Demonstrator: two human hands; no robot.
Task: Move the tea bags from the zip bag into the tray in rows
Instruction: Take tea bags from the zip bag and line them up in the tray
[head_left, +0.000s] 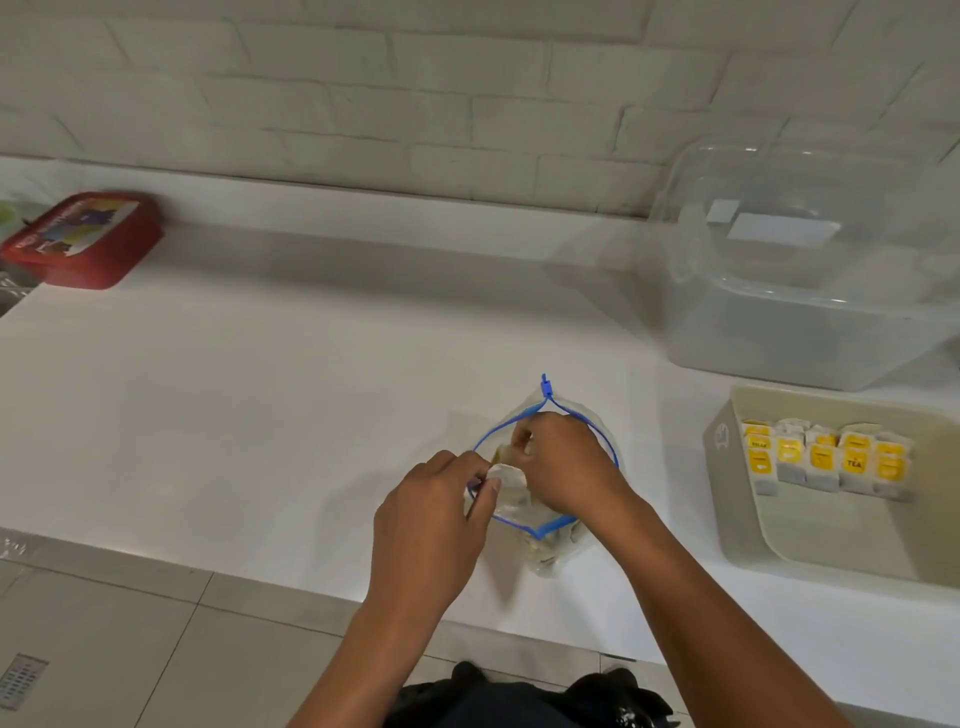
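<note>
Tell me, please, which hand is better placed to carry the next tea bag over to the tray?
The right hand: it is already reaching into the zip bag, and the tray lies on its side. The left hand pinches the bag's rim open.

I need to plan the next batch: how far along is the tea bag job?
Done: one row of tea bags stands in the tray. In hand: the left hand holds the zip bag open; the right hand reaches inside. Left: more bags still inside; most of the tray is unfilled.
</note>
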